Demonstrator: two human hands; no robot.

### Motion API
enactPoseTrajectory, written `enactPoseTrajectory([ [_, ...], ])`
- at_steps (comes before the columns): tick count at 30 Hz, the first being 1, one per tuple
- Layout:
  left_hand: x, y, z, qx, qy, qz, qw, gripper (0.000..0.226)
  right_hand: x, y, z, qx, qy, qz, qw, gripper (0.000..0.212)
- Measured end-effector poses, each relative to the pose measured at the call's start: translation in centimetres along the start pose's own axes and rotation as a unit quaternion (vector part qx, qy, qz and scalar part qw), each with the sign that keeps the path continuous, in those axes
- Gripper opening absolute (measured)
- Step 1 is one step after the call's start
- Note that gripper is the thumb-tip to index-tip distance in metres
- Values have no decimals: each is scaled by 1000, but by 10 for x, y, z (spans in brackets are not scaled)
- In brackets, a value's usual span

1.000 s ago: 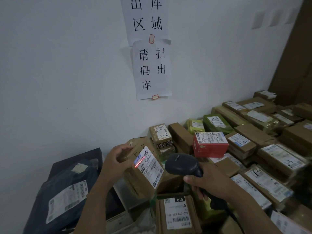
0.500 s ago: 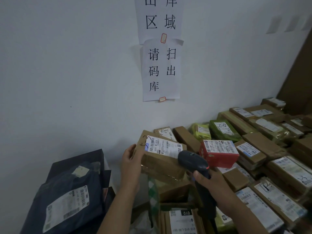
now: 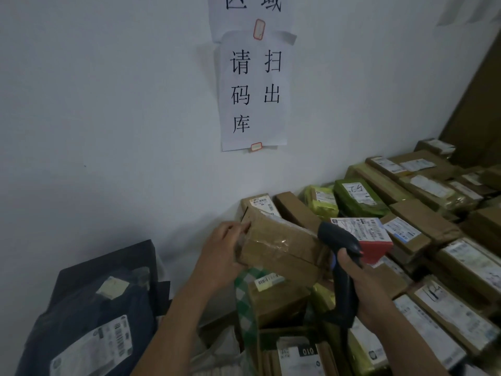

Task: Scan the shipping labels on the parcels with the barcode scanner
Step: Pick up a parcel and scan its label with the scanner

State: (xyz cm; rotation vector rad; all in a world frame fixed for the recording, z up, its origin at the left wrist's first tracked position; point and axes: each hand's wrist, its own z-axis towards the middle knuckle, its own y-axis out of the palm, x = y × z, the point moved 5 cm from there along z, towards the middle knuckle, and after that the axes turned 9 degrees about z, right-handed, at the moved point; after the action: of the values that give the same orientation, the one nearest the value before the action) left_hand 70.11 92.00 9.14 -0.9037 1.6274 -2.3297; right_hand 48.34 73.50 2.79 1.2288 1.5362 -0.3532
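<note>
**Parcel held up at the scanner, no beam showing**

The pale wall (image 3: 108,104) fills the far side and the left of the scene, and the heap of parcels (image 3: 423,223) is banked against it, running from the middle out to the far right. Most lie with their white labels up, presumably so they can be read without lifting each one. At the near left a dark mailer bag (image 3: 89,308) sits apart from the heap, its label also turned up. A paper notice (image 3: 253,93) with large characters is taped to the wall above the work spot.

In the middle, above the near parcels, is a brown parcel (image 3: 279,248) lifted off the pile. Its taped cardboard side faces the camera and no label shows on that side, so the label likely faces up or away, toward the scanner's window.

The barcode scanner (image 3: 339,248) stands just right of it, in front of a red box (image 3: 379,244), its head close to the parcel's right end. No red line shows on any label.

The left hand (image 3: 219,256) grips the parcel's left end, fingers curled over the top edge, which leaves the rest of the box bare. The right hand (image 3: 360,289) is wrapped tight round the scanner's handle, thumb up toward the head, ready to aim.
</note>
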Motion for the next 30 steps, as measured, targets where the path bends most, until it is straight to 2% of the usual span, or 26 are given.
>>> enactPoseTrajectory([
  [2,0,2,9,-8,21,16,1000,100,-3,-1,4,4,-15,-3,1000,56],
  [5,1,9,18,-65,66,-25,995,125,-7,-3,13,29,-33,-37,998,54],
  [10,-11,17,33,-126,32,-109,985,117,-1,1,34,40,0,-100,994,37],
  [15,-35,19,45,-90,-47,-227,969,107,-5,20,34,-38,-36,-86,995,35],
  [18,-62,31,54,-14,-152,-301,941,103,-1,30,36,-60,-23,-97,993,47],
  [20,-77,53,56,5,-229,-323,918,95,2,34,38,-61,-19,-120,991,49],
  [23,-87,96,52,-43,-334,-354,872,80,2,35,41,-46,-32,-143,988,44],
  [26,-86,131,47,-101,-381,-453,799,71,3,36,44,-53,-35,-158,985,41],
  [27,-86,139,46,-122,-380,-472,786,69,4,35,45,-52,-34,-168,984,38],
  [30,-96,163,42,-163,-383,-457,786,72,6,29,48,-42,-29,-189,981,31],
])
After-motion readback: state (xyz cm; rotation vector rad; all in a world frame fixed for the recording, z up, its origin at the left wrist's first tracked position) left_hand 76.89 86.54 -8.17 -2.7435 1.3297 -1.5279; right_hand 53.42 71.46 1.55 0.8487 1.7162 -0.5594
